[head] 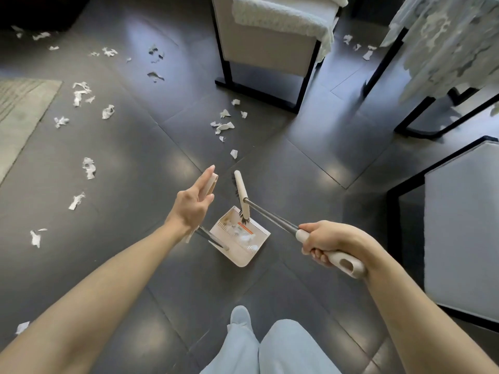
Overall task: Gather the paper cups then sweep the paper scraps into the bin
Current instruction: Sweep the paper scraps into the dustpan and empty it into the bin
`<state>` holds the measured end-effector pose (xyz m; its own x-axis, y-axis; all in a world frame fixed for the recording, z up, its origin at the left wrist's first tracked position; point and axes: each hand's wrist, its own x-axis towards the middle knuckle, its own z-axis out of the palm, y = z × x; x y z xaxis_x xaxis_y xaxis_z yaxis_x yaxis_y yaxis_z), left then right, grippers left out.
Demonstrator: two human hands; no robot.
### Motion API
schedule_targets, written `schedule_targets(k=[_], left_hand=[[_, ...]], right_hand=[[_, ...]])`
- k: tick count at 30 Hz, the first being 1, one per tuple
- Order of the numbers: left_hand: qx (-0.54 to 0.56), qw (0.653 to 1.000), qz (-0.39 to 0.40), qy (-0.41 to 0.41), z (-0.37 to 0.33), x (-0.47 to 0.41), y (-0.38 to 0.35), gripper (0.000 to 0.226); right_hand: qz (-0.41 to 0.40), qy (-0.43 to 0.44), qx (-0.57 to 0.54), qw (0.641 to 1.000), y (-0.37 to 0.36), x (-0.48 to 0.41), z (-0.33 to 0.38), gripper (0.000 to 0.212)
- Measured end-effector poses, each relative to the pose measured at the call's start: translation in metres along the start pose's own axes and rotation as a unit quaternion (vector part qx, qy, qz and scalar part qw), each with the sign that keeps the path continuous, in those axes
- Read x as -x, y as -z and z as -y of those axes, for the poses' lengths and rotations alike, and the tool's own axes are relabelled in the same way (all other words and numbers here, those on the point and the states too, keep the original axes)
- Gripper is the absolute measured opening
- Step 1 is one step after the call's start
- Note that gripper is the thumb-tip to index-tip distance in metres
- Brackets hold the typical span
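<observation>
**tilefan:** ok so what's being held here, and what's it all made of?

**dustbunny:** One broom (241,196) and one dustpan (247,256), both in matte cream plastic on thin grey metal shafts. The broom head is a narrow bar with short dark bristles, and its lower end is set over the pan's mouth. The pan is a flat scoop with a comb-like ridge inside. A few white bits (244,236) can be seen in it.

**tilefan:** and the hands?

**dustbunny:** Two are in view. The right hand (328,245) is wrapped tight round the broom's cream grip, and the hanging hole at the grip's end is left sticking out. The left hand (195,205) is kept flat with fingers straight, and the top of the dustpan handle (212,184) lies against them. Whether the thumb is hooked round it can't be made out.

**tilefan:** how much mess is left lol

**dustbunny:** Well over twenty paper scraps (89,167) can be counted, all torn, crinkled and white, scattered on the glossy dark tile floor (129,163). Most are spread to the left of the left hand and beyond it. One cluster (225,126) is found just past the broom head, near the leg of a cream upholstered chair (270,52) with a black frame. A few more lie below the lace tablecloth (445,44). A second padded seat (459,225) is seen to the right, and a grey rug (21,109) at the far left.
</observation>
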<state>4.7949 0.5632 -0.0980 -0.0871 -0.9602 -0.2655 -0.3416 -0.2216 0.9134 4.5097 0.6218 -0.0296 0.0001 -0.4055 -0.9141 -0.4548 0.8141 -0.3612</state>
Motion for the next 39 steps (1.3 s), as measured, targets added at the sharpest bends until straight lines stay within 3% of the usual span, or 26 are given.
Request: schedule_targets(k=[6, 15, 19, 26, 30, 34, 39], left_hand=[[-0.013, 0.997, -0.069, -0.020, -0.021, -0.040, 0.011, 0.074], [-0.023, 0.989, -0.146, 0.010, -0.045, -0.156, 0.001, 0.070], [-0.023, 0.980, -0.193, 0.039, -0.057, -0.222, -0.004, 0.069], [-0.034, 0.970, -0.229, 0.081, -0.078, -0.309, -0.010, 0.068], [-0.112, 0.958, -0.238, 0.116, -0.084, -0.345, -0.003, 0.063], [-0.123, 0.955, -0.244, 0.115, -0.088, -0.363, -0.001, 0.062], [-0.109, 0.955, -0.249, 0.118, -0.088, -0.359, 0.014, 0.062]], right_hand=[[-0.026, 0.053, -0.019, 0.998, 0.033, -0.014, 0.062, 0.067], [-0.034, 0.111, 0.128, 0.985, 0.128, -0.094, 0.195, 0.044], [-0.034, 0.143, 0.253, 0.956, 0.175, -0.137, 0.263, 0.034], [-0.022, 0.152, 0.419, 0.895, 0.225, -0.209, 0.339, 0.039], [0.030, 0.121, 0.431, 0.894, 0.225, -0.232, 0.336, 0.045], [0.100, 0.094, 0.408, 0.903, 0.218, -0.230, 0.333, 0.052], [0.112, 0.079, 0.335, 0.932, 0.228, -0.215, 0.354, 0.048]])
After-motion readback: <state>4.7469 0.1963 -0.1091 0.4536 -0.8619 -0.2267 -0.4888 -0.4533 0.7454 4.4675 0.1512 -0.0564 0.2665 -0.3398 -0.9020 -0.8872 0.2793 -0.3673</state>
